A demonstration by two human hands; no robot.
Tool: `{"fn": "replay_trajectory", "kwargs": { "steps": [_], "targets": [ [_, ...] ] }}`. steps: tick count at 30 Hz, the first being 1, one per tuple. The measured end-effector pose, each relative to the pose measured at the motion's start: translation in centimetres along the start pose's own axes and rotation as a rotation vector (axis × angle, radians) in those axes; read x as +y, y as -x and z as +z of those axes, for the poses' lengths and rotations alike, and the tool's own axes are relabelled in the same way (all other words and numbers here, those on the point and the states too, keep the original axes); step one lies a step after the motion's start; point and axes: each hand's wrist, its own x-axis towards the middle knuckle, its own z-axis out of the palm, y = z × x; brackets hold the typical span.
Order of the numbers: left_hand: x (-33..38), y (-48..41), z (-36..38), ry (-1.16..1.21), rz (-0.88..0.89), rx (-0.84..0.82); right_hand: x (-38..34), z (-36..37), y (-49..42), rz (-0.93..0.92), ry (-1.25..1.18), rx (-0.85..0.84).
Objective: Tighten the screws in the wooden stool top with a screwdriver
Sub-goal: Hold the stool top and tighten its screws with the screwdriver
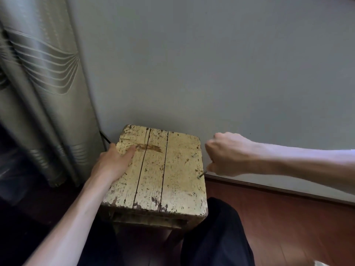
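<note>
A worn, yellow-painted wooden stool top (153,179) made of planks stands in front of me. My left hand (113,160) grips its left edge, thumb lying flat on the top and the fingers over the side. My right hand (224,154) is a fist around a screwdriver (203,173); its handle is hidden in the fist. Only the thin metal shaft shows, slanting down-left with its tip on a screw (199,177) near the stool's right edge. Another screw (194,155) sticks up a little farther back, and a small one (194,193) sits nearer the front.
A grey wall (211,64) rises right behind the stool, with a baseboard (269,187) along a reddish wood floor (278,223). A striped curtain (44,83) hangs at the left. My dark-trousered leg (217,235) is just in front of the stool's right corner.
</note>
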Motion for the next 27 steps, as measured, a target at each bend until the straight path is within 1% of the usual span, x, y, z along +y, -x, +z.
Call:
{"fn": "replay_trajectory", "kwargs": {
  "steps": [1,3,7,9,11,14,16,18,22,25,27],
  "targets": [
    [0.0,0.0,0.0,-0.001,0.002,0.0,0.0,-0.4,-0.4,0.07,-0.059,-0.05],
    [0.0,0.1,-0.1,-0.005,0.005,0.007,0.2,-1.1,-0.9,0.136,-0.126,-0.147],
    [0.3,0.5,-0.4,0.006,0.004,0.011,0.0,-1.9,-1.0,0.077,-0.071,-0.211],
    [0.4,0.7,-0.5,0.006,-0.001,0.014,-0.1,-2.2,-0.4,0.01,-0.033,-0.238],
    [0.6,0.8,-0.6,0.008,-0.002,0.012,0.1,-2.1,0.1,-0.094,0.039,-0.181],
    [0.7,0.9,-0.6,0.013,-0.004,0.003,0.8,-1.8,0.7,-0.327,0.303,-0.038],
    [0.6,0.8,-0.6,0.01,-0.006,0.0,1.2,-1.7,0.7,-0.461,0.434,-0.004],
    [0.5,0.8,-0.6,0.014,0.0,-0.006,1.6,-1.6,0.7,-0.511,0.468,-0.018],
    [0.2,0.5,-0.4,0.004,0.008,-0.002,2.1,-0.7,1.0,-0.478,0.445,-0.03],
    [0.2,0.3,-0.2,0.001,0.005,0.003,2.2,-0.4,1.4,-0.398,0.377,0.009],
    [0.2,0.2,-0.1,-0.003,0.002,0.002,1.5,0.1,1.6,-0.311,0.294,0.026]
  ]
}}
